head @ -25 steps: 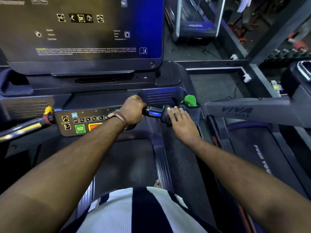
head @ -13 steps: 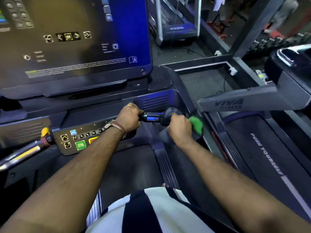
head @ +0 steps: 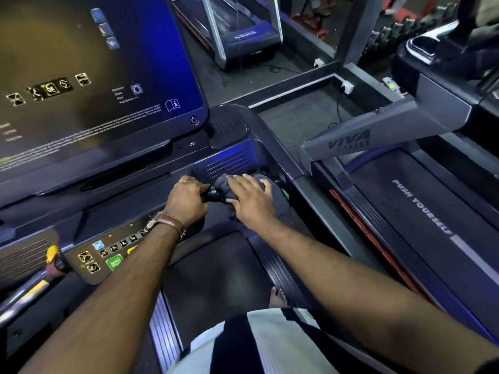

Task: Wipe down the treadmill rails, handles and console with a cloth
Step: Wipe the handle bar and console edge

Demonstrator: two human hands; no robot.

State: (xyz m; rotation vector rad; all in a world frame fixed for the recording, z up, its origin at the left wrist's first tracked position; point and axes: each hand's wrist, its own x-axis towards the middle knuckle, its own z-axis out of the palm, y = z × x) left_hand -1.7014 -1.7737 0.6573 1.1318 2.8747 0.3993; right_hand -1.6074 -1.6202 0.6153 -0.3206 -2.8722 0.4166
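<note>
I stand on a treadmill facing its console screen and button panel. My left hand grips the short black handle at the console's right side. My right hand lies with spread fingers on a dark grey cloth, pressing it over the handle's right end. The cloth hides most of the green cap; only a sliver shows. The right side rail runs down toward me past that hand.
A yellow-tipped handle sticks out at the console's left. A second treadmill marked "PUSH YOURSELF" stands close on the right, its grey arm reaching toward mine. My bare foot is on the belt. More gym machines stand beyond.
My right hand has gone from curled round the cloth near the green cap to flat with spread fingers, sliding the cloth left along the handle toward my left hand. The green cap is now mostly covered.
</note>
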